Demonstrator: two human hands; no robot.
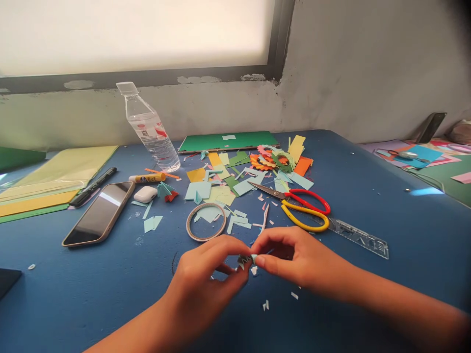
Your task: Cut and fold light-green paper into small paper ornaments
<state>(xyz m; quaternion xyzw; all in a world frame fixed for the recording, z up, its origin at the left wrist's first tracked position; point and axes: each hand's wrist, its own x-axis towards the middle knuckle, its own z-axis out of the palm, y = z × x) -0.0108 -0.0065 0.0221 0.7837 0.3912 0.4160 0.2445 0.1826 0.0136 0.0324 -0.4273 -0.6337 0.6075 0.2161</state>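
Between the fingertips of both hands is a small piece of folded pale green paper [244, 261] with a zigzag edge. My left hand [209, 269] pinches it from the left, thumb below and index finger above. From the right, my right hand [294, 255] grips its other end between thumb and fingers. Part of the paper is hidden by the fingertips. Just beyond the hands lie a roll of tape [189, 226] and scissors [307, 211] with one red and one yellow handle. Tiny paper scraps [265, 306] are scattered below and around the hands.
Loose paper cuttings [221, 191] cover the table's middle. A clear ruler [362, 238] lies partly under the scissors. To the left are a phone [99, 213], an earbud case [145, 194], a glue stick [147, 178], a black marker [93, 186] and coloured sheets [59, 171]. A water bottle [150, 132] stands behind.
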